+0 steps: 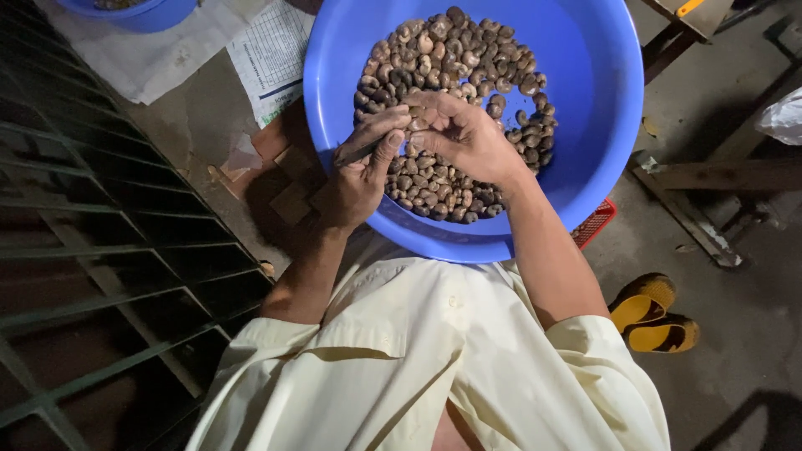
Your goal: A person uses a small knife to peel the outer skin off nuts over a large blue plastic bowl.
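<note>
Concrete floor, blue basin of nuts, left hand gripping tool, right hand pinching nut.

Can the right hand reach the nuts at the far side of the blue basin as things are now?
Probably yes. The right hand is already over the nuts inside the blue basin, and nothing covers the heap. The left hand holds a thin dark tool on the other side.

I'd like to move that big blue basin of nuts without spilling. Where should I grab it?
Probably by the rim of the blue basin, one hand at each side, lifting evenly. The rim is bare and wide, while the nuts are heaped in the middle and the left hand and right hand work there.
</note>
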